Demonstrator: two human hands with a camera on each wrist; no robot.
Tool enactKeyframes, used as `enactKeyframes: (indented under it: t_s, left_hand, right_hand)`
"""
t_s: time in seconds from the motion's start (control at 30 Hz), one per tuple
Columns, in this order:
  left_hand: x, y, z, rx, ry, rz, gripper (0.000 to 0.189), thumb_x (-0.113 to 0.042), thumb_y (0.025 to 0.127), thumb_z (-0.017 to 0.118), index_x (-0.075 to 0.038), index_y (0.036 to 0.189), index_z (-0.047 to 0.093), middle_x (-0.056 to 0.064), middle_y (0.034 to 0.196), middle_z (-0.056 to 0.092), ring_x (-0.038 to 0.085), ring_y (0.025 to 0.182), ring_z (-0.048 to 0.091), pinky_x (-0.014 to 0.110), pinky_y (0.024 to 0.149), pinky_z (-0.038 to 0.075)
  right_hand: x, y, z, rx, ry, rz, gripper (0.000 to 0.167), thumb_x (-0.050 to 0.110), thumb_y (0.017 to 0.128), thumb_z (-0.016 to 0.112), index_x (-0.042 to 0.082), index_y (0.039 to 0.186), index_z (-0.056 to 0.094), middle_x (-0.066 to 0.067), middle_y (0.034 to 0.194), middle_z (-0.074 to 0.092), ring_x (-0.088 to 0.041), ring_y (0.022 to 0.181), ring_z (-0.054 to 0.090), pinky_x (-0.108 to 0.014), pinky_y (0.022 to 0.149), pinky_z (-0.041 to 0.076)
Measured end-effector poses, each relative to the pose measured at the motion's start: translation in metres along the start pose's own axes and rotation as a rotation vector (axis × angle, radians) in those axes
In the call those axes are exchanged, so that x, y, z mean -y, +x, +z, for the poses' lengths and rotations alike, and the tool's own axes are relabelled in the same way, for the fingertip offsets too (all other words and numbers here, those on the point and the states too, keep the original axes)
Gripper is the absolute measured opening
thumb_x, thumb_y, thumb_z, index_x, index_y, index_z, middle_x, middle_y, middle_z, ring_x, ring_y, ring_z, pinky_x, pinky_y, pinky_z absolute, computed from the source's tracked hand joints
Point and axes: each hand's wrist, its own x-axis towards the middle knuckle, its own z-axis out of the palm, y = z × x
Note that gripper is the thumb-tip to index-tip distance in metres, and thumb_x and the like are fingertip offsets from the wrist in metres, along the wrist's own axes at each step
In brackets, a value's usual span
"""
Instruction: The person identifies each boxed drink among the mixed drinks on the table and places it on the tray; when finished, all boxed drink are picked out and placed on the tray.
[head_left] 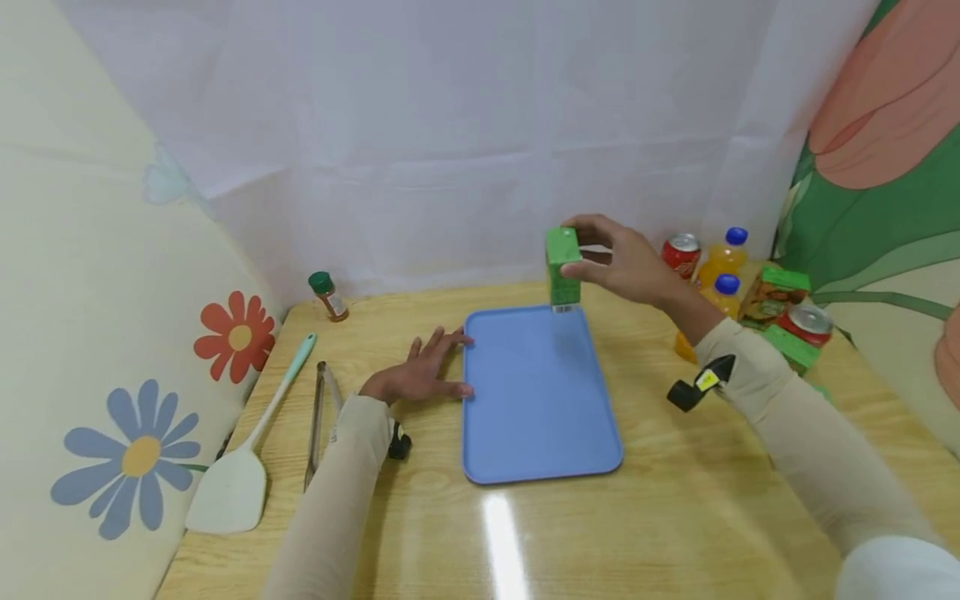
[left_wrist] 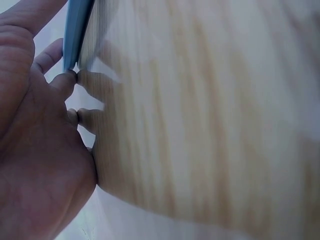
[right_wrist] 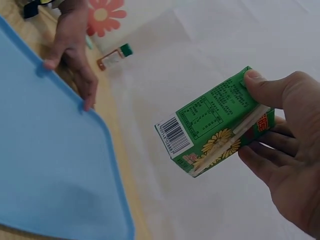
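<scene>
My right hand (head_left: 626,258) pinches a green drink carton (right_wrist: 212,122) between thumb and fingers. The carton is upright above the far edge of a blue tray (head_left: 536,392), and a wrapped straw runs along one side of it. Its barcode end faces down, while its shadow falls on the tray. At the tray's left rim, my left hand (head_left: 420,373) rests with thumb and index finger stretched out to touch the edge. In the left wrist view, the fingers of my left hand (left_wrist: 45,130) are spread beside the tray's side.
Left on the table lie a white spatula (head_left: 232,487), metal tongs (head_left: 318,417) and a green-capped spice jar (head_left: 328,297). To the right, behind my right forearm, stand soda cans (head_left: 681,254), orange drink bottles (head_left: 723,254) and more cartons (head_left: 776,292). A white cloth backdrop (head_left: 450,150) rises behind.
</scene>
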Motion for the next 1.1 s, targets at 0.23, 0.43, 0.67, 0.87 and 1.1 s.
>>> enactKeyframes:
  t_s: [0.23,0.43,0.67,0.87,1.1]
  left_hand:
    - [0.0,0.001,-0.001,-0.008,0.006,0.015,0.086,-0.055,0.089,0.071,-0.026,0.156,0.025,0.005,0.169,0.001,0.031,0.151,-0.018,0.054,0.117,-0.018]
    - [-0.001,0.002,0.0,-0.001,0.008,0.007,0.088,-0.058,0.088,0.07,-0.027,0.156,0.024,0.006,0.169,0.0,0.029,0.151,-0.018,0.053,0.117,-0.018]
    - [-0.002,0.002,0.0,0.001,0.026,-0.021,0.085,-0.057,0.09,0.069,-0.029,0.156,0.023,0.003,0.169,-0.001,0.026,0.151,-0.018,0.051,0.118,-0.018]
    - [0.0,0.003,0.0,0.001,0.034,-0.033,0.086,-0.06,0.088,0.069,-0.032,0.155,0.023,0.003,0.169,0.0,0.025,0.151,-0.019,0.052,0.117,-0.019]
    - [0.0,0.004,0.001,0.003,0.031,-0.027,0.086,-0.059,0.088,0.07,-0.032,0.155,0.023,0.004,0.169,-0.001,0.026,0.151,-0.02,0.052,0.117,-0.019]
  right_hand:
    - [0.001,0.009,0.033,0.044,0.018,-0.001,0.063,0.013,0.093,0.074,0.004,0.146,0.043,-0.014,0.142,0.051,-0.032,0.133,0.048,-0.041,0.109,0.044]
    - [0.008,0.01,0.052,0.021,0.077,0.003,0.062,0.009,0.092,0.075,-0.003,0.144,0.044,-0.019,0.139,0.052,-0.034,0.131,0.05,-0.04,0.109,0.044]
    - [-0.008,0.019,0.074,0.004,0.116,0.034,0.064,0.014,0.091,0.077,0.0,0.145,0.044,-0.017,0.141,0.051,-0.034,0.131,0.05,-0.038,0.108,0.045]
    - [-0.044,0.032,0.095,-0.014,0.103,0.035,0.065,0.025,0.087,0.081,0.01,0.142,0.049,-0.006,0.136,0.055,-0.024,0.126,0.054,-0.028,0.103,0.048]
    - [-0.051,0.034,0.11,-0.008,0.096,0.057,0.069,0.027,0.087,0.081,0.008,0.144,0.048,-0.008,0.139,0.054,-0.024,0.128,0.054,-0.029,0.105,0.047]
